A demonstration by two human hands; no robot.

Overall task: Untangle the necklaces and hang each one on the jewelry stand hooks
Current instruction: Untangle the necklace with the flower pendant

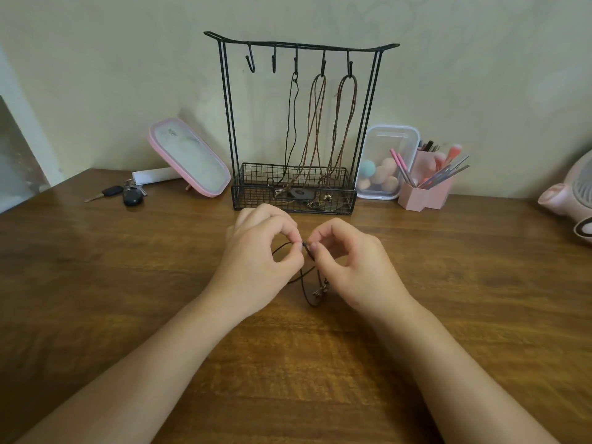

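A black wire jewelry stand [228, 116] stands at the back of the wooden table [128, 267], with several hooks on its top bar. A dark cord necklace [291, 123] and two brown cord necklaces [315, 123] [339, 123] hang from the three right hooks, their pendants in the wire basket. The two left hooks are bare. In front of the stand, my left hand [259, 254] and my right hand [352, 261] pinch a black cord necklace [309, 294] between thumb and finger, fingertips almost meeting. Its loops and small metal pendant lie on the table between my wrists.
A pink-framed mirror [189, 157] leans left of the stand, with car keys [123, 193] beside it. To the stand's right are a clear box of makeup sponges [384, 161] and a pink brush holder [429, 187]. A pink fan [573, 193] sits at the far right.
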